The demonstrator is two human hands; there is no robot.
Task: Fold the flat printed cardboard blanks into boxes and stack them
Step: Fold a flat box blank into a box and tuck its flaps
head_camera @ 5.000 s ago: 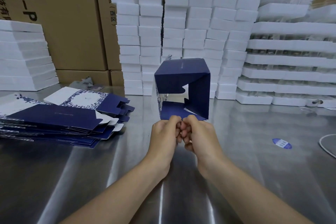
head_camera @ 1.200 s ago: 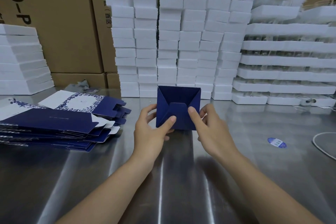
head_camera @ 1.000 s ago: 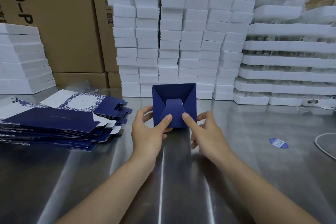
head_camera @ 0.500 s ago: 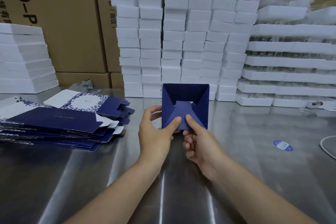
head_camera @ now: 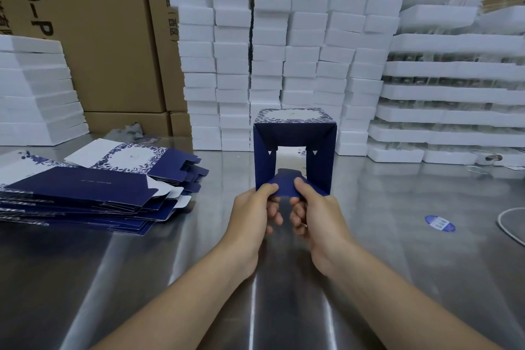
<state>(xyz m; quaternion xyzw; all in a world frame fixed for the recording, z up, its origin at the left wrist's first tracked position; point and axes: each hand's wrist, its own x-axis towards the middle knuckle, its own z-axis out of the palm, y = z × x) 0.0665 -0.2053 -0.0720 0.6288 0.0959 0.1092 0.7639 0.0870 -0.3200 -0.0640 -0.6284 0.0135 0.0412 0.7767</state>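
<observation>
Steel table [head_camera: 113, 278] spans the near and middle ground, its surface reflecting the stock behind it. Brown cartons [head_camera: 108, 37] printed with black characters form the far wall. White foam blocks [head_camera: 284, 51] stand in tall columns at far centre, with white trays [head_camera: 454, 94] layered at far right and a lower white stack [head_camera: 34, 94] at far left. Blanks [head_camera: 85, 187] lie in a loose, fanned pile on the left of the table, dark blue with white, leaf-bordered panels showing on the uppermost sheets. Box [head_camera: 295, 133], partly formed, stands at centre in front of the foam; its open end faces the viewer, the top and side flaps are folded inward, and a white patterned panel shows on its upper face. Left hand [head_camera: 250, 216] and right hand [head_camera: 318, 216] meet just below the box, each pinching the bottom flap [head_camera: 285, 185] between thumb and curled fingers, the left at its left corner, the right at its right. White cable [head_camera: 508, 227] curves at the right edge. Blue oval sticker [head_camera: 439, 223] lies flat on the table, right of the hands.
</observation>
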